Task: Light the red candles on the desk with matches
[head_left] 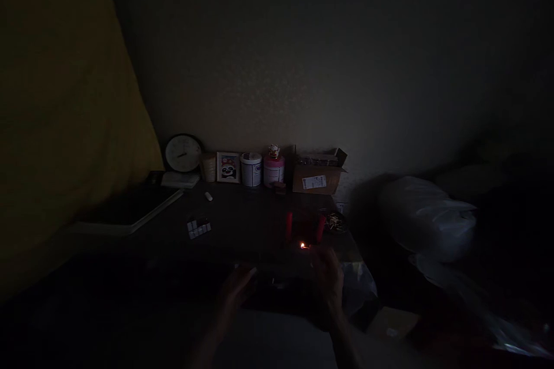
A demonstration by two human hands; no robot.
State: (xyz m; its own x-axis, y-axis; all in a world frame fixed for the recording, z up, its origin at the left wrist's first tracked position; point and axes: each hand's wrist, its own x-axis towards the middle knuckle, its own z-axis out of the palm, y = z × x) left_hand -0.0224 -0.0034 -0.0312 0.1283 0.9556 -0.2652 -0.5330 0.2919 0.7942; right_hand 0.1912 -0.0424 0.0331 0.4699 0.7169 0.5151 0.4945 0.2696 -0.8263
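The room is dark. My right hand (328, 274) pinches a burning match (304, 246), its small flame pointing left. Just beyond the flame stand two red candles, a left one (289, 226) and a right one (321, 228), both upright with no flame visible on them. My left hand (238, 283) is closed near the front edge of the table (246, 219). A pale edge shows at its fingertips, too dim to name what it holds.
A dish of small sticks (335, 222) sits behind the right candle. Small white boxes (199, 228) lie left. Along the wall stand a clock (184, 153), a framed panda picture (228, 168), a white tin (251, 170), a pink-lidded tin (274, 172) and a cardboard box (318, 180).
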